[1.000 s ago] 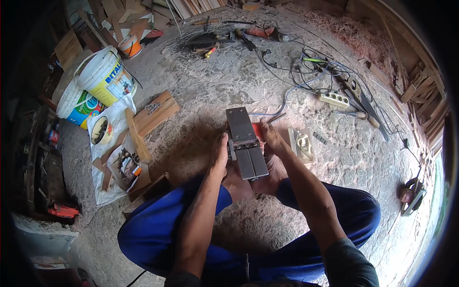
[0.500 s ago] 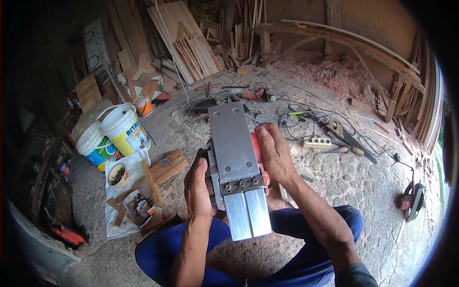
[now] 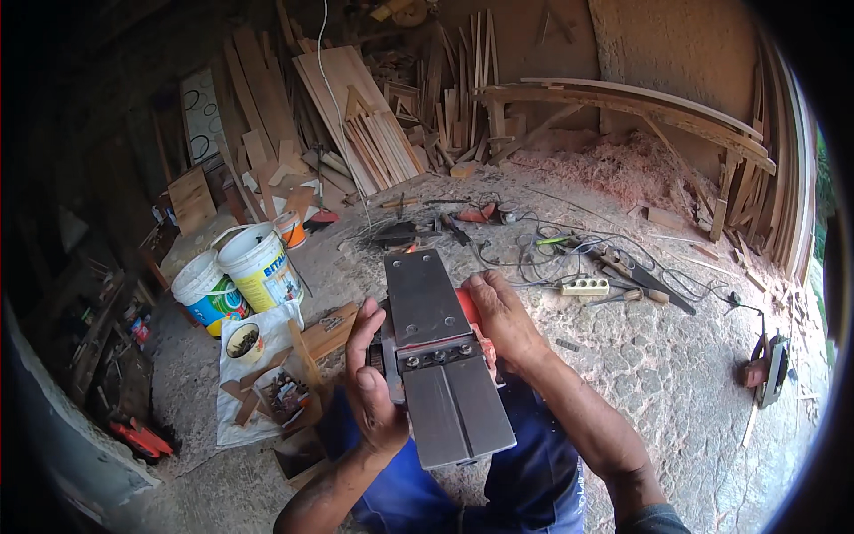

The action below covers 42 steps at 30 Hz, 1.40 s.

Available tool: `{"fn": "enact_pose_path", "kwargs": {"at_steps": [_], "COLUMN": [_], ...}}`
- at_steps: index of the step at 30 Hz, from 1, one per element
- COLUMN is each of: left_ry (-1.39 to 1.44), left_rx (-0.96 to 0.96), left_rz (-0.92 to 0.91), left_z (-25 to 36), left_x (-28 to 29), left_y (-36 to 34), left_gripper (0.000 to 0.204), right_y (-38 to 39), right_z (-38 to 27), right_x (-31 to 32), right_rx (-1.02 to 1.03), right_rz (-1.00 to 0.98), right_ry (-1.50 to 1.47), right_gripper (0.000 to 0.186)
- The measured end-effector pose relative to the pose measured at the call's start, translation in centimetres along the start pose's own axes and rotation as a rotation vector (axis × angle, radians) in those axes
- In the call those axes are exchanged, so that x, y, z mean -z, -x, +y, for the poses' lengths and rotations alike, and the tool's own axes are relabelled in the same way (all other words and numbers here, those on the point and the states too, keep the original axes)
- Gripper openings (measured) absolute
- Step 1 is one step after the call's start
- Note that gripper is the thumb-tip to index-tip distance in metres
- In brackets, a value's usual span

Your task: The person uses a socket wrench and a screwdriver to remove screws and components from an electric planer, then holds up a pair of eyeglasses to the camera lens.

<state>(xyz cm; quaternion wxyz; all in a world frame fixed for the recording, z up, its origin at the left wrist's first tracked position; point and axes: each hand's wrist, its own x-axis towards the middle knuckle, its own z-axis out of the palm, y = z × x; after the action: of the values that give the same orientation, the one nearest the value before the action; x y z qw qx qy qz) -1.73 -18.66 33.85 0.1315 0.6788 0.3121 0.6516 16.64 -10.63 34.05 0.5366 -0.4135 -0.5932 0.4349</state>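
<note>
An electric hand planer [image 3: 420, 298] is held up over my lap, turned so its flat metal sole faces up. Two plates make up the sole, with a bolted cutter block [image 3: 439, 357] between them. My right hand [image 3: 505, 322] is wrapped round the red body [image 3: 465, 307] on the right side; the fingertips are hidden behind it. Against the left side rests my left hand [image 3: 378, 405], palm toward the tool, with fingers stretched out and thumb apart.
Paint buckets [image 3: 258, 271] stand at the left, beside a white sack [image 3: 233, 414] with wood offcuts and small containers. Ahead lie tangled cords, a power strip [image 3: 584, 287] and a handsaw [image 3: 654, 283]. Boards [image 3: 351, 98] lean at the back; a wooden bench [image 3: 623, 100] stands far right.
The planer has tilted, its near plate turning from bright glare to dull grey. My left hand has shifted, its fingers now showing along the tool's side. My head view has moved slightly.
</note>
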Motion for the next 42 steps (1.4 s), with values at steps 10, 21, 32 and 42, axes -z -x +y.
{"fn": "enact_pose_path", "kwargs": {"at_steps": [10, 21, 32, 42], "left_ry": [0.191, 0.121, 0.151, -0.012], "left_rx": [0.565, 0.431, 0.302, 0.358], "left_rz": [0.162, 0.206, 0.262, 0.222], "left_z": [-7.9, -11.2, -12.1, -11.5], "left_x": [-2.8, -4.1, -3.6, -3.3], "left_y": [4.8, 4.9, 4.5, 3.9], "left_gripper": [0.071, 0.059, 0.035, 0.045], "right_y": [0.1, -0.7, 1.8, 1.6], "right_z": [11.5, 10.6, 12.8, 13.2], "right_x": [1.9, 2.6, -0.7, -0.4], "right_rx": [-0.41, -0.308, 0.188, 0.185], "right_rz": [-0.126, -0.188, 0.138, 0.098], "right_ry": [0.06, 0.699, -0.22, -0.277], "right_gripper": [0.044, 0.066, 0.017, 0.016]}}
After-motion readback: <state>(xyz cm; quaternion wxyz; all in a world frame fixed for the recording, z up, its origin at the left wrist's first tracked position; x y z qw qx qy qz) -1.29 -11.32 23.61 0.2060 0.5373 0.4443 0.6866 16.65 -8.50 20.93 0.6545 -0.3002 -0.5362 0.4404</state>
